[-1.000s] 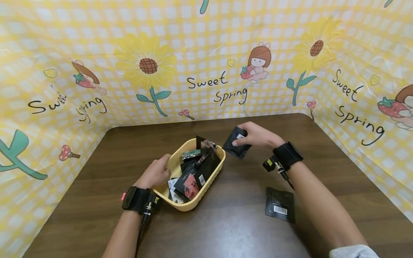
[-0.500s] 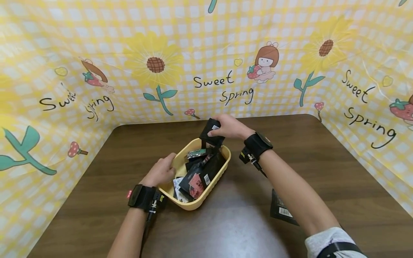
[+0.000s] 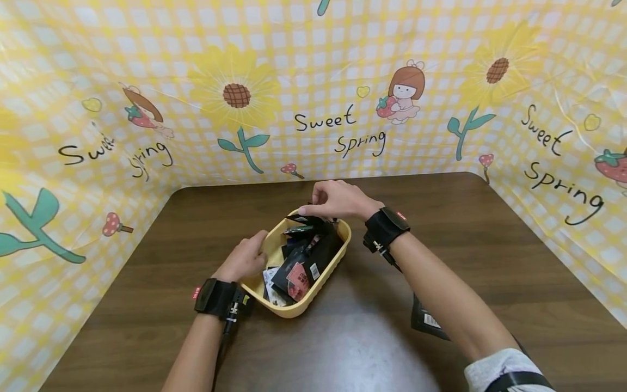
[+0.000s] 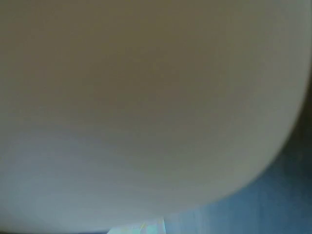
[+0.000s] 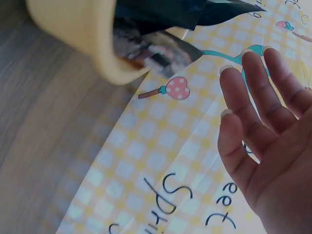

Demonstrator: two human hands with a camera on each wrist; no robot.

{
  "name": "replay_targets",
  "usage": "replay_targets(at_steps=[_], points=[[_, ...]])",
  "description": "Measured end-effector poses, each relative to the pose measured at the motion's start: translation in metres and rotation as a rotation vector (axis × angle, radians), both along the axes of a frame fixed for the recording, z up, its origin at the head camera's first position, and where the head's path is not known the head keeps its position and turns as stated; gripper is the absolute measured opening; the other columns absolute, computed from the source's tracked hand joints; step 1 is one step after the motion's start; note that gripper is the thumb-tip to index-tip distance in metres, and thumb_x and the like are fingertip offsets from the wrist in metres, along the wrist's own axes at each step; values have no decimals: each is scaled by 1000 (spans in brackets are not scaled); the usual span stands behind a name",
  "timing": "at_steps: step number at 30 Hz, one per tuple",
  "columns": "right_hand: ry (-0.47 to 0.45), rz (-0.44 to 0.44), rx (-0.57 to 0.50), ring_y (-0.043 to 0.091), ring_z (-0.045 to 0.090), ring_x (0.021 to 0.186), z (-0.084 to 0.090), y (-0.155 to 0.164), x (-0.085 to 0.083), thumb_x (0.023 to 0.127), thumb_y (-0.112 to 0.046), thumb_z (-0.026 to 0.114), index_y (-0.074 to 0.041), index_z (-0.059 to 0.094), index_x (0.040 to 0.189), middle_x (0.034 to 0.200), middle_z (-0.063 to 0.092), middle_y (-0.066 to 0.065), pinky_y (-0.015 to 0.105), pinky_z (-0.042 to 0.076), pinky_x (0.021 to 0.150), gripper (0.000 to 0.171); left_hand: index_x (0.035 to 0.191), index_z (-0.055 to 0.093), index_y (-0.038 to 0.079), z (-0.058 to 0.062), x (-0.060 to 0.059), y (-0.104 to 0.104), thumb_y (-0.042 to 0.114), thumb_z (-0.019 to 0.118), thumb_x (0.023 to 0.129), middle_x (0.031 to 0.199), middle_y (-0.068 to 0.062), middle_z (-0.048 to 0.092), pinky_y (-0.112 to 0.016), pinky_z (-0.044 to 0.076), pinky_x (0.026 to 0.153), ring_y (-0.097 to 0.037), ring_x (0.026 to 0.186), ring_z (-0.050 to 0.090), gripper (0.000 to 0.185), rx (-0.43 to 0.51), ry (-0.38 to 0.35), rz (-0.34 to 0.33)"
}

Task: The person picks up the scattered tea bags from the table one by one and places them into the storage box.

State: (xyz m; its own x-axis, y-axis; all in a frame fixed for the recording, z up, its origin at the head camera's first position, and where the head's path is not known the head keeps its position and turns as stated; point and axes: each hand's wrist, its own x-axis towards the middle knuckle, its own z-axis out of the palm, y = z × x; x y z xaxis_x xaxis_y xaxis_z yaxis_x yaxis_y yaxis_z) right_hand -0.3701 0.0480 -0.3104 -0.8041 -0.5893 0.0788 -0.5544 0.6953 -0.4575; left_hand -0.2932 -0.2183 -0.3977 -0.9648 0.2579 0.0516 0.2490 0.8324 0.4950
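Note:
A yellow plastic basket (image 3: 294, 311) sits on the table, filled with several black packets. One of these, a packet (image 3: 297, 280) with a red label, lies on top near the front. My left hand (image 3: 243, 261) grips the basket's left rim; its fingertips are hidden inside. Over the far end of the basket hovers my right hand (image 3: 340, 200). In the right wrist view its fingers (image 5: 234, 90) are relaxed and hold nothing, apart from the dark packets (image 5: 161, 12) that stick out over the rim.
Another black packet (image 3: 425, 321) lies on the brown table (image 3: 352, 337), partly covered by my right forearm. A yellow checked cloth (image 3: 318, 71) rises behind and at both sides. A blurred pale surface fills most of the left wrist view.
My right hand has carried a black packet leftward from beside the basket to its far end and let go of it there. The left hand keeps its grip on the rim.

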Motion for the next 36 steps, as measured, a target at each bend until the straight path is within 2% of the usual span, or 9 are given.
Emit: replay_targets(at_steps=[5,12,18,22,36], points=[[3,-18,1,15,56,71,-3,23,5,80,-73,52,-25,60,90,82,62,-4,31,43,64,50,122,49,3,2,-1,-1,0,51,86,85,-14,63,-28,46,57,-18,67,58,36,-13,26,-12],[-7,-43,44,15,56,72,-16,60,13,81,-71,53,-24,60,89,84,62,-4,31,43,66,48,122,48,3,3,-3,-1,0,49,86,86,-15,63,-28,46,57,-18,67,57,36,-8,11,-16],[-62,-73,78,15,54,70,-27,87,19,80,-70,56,-23,61,86,81,61,-3,30,40,63,48,121,49,4,2,-2,0,0,49,86,84,-14,63,-28,45,57,-18,66,56,35,-11,28,-18],[-81,-94,101,15,53,69,-32,99,22,78,-73,56,-22,61,86,80,60,-3,29,40,61,51,123,48,4,0,-2,0,1,48,87,85,-14,62,-27,45,57,-18,67,57,36,-3,11,-14],[-198,-141,172,12,49,64,-55,141,43,74,-72,62,-21,61,82,73,57,-3,27,36,56,52,122,50,3,-4,-5,0,1,49,86,85,-13,62,-28,46,58,-18,69,57,36,-2,21,-19]])
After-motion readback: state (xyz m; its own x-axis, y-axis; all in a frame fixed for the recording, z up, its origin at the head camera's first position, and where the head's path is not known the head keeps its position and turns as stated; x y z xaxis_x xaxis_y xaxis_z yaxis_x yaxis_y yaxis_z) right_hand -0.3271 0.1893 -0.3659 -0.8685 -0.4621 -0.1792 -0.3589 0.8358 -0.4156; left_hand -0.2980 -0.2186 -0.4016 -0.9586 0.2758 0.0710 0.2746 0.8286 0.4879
